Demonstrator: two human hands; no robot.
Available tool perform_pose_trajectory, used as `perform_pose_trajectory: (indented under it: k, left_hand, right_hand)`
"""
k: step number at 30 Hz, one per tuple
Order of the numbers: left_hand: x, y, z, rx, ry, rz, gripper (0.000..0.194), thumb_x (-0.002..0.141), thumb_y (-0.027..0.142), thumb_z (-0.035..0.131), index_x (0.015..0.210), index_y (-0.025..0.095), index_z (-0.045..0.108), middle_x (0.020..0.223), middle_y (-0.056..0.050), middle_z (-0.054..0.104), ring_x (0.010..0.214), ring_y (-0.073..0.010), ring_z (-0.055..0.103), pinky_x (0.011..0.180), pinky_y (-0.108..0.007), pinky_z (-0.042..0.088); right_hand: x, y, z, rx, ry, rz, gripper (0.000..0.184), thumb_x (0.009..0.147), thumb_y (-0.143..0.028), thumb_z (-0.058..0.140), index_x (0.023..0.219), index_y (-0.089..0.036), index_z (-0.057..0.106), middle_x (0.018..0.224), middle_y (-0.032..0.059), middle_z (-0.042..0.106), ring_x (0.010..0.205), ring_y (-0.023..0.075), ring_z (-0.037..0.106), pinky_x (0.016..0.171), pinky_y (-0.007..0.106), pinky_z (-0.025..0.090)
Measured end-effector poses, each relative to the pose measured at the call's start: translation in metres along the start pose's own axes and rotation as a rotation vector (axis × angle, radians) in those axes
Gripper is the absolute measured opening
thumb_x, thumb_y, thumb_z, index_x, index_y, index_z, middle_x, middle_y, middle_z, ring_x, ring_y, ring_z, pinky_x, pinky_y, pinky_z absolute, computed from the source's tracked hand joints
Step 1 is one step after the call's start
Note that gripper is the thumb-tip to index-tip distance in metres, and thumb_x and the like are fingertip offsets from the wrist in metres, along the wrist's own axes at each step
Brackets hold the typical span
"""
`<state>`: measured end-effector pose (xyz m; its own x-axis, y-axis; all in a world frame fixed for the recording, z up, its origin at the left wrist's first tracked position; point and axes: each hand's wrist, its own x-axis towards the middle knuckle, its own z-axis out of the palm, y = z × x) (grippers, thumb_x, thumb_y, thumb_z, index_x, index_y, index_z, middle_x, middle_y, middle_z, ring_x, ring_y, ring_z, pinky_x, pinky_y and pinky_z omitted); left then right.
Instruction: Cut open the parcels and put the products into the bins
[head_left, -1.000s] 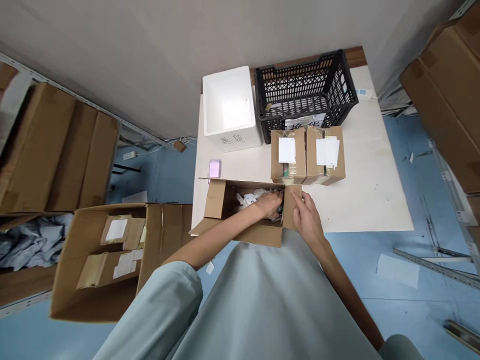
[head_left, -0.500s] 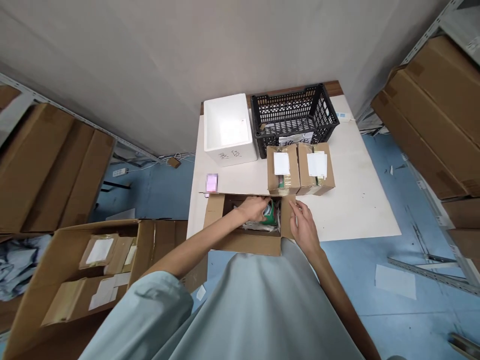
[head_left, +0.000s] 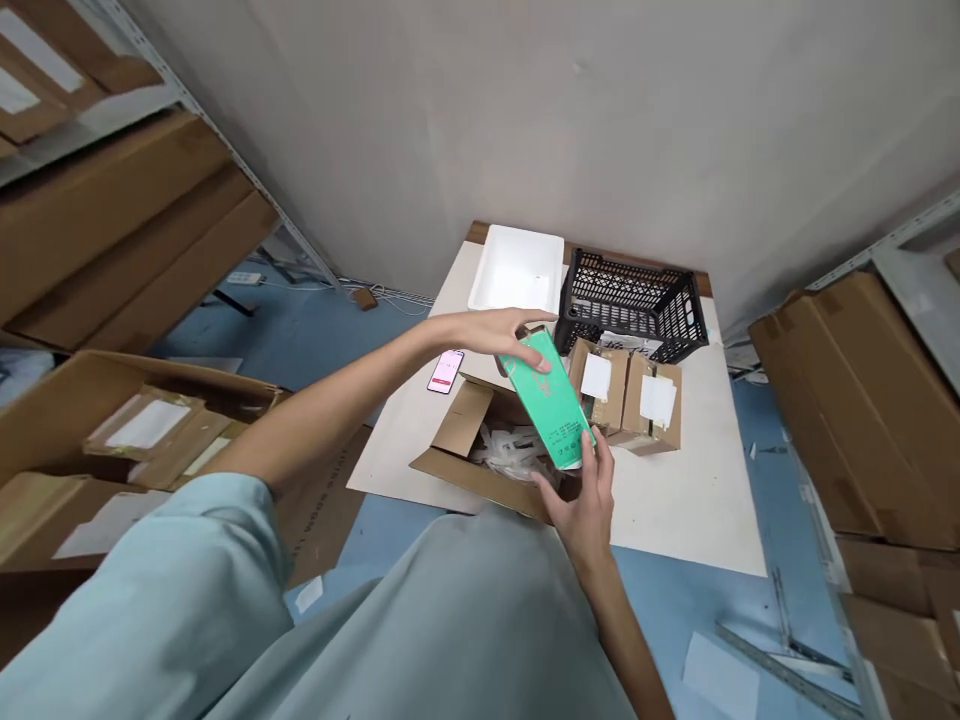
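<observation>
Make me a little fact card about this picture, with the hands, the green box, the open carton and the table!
Left hand: holds green box near its upper end
Right hand: fingers at its lower end
Open carton: crumpled whitish packing inside
Table: phone, white tub, black crate, two taped boxes

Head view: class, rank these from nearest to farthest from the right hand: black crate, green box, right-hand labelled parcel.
1. Green box: touching the right hand.
2. Right-hand labelled parcel: on the table, ahead and to the right.
3. Black crate: behind the parcel, near the table's back edge.
</observation>
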<state>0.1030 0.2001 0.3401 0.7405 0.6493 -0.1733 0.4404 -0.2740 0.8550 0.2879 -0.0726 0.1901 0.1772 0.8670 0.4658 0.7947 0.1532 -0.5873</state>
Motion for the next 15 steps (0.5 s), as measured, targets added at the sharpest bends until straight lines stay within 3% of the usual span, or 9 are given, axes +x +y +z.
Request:
perform_pose_trajectory:
  k: [3, 9, 12, 15]
  left_hand:
    - [0.005, -0.018, -0.004, -0.172, 0.015, -0.029, 0.081, 0.063, 0.036, 0.089, 0.142, 0.022, 0.081, 0.123, -0.014, 0.081, 0.125, -0.0345, 0.07, 0.094, -0.033, 0.059]
    - [0.001, -0.035, -0.006, -0.418, -0.014, -0.083, 0.051, 0.064, 0.03, 0.095, 0.113, 0.019, 0.091, 0.096, -0.014, 0.079, 0.108, -0.0336, 0.074, 0.083, -0.032, 0.063]
    - [-0.002, -0.036, -0.02, -0.484, -0.139, -0.105, 0.041, 0.077, 0.046, 0.092, 0.111, 0.023, 0.09, 0.093, -0.012, 0.078, 0.108, -0.0328, 0.073, 0.082, -0.032, 0.062]
    - [0.001, -0.042, -0.039, -0.575, -0.237, -0.077, 0.048, 0.086, 0.062, 0.085, 0.115, 0.024, 0.089, 0.098, -0.014, 0.08, 0.104, -0.0331, 0.072, 0.081, -0.034, 0.061]
  right_hand:
    - [0.011, -0.01, 0.014, -0.039, 0.047, 0.013, 0.083, 0.112, -0.049, 0.07, 0.183, -0.039, 0.027, 0.168, 0.0209, 0.05, 0.155, 0.0377, 0.059, 0.112, 0.055, 0.064]
    - [0.021, -0.026, 0.031, 0.037, 0.03, 0.136, 0.068, 0.113, -0.053, 0.066, 0.176, -0.035, 0.048, 0.159, 0.0192, 0.058, 0.147, 0.034, 0.064, 0.114, 0.052, 0.061]
    - [0.025, -0.043, 0.036, 0.247, 0.054, 0.32, 0.076, 0.106, -0.061, 0.072, 0.172, -0.028, 0.055, 0.155, 0.0191, 0.063, 0.145, 0.0335, 0.065, 0.12, 0.051, 0.058]
    - [0.032, -0.063, 0.041, 0.696, 0.048, 0.576, 0.079, 0.099, -0.061, 0.082, 0.166, -0.024, 0.062, 0.156, 0.0165, 0.069, 0.144, 0.0312, 0.066, 0.118, 0.046, 0.06]
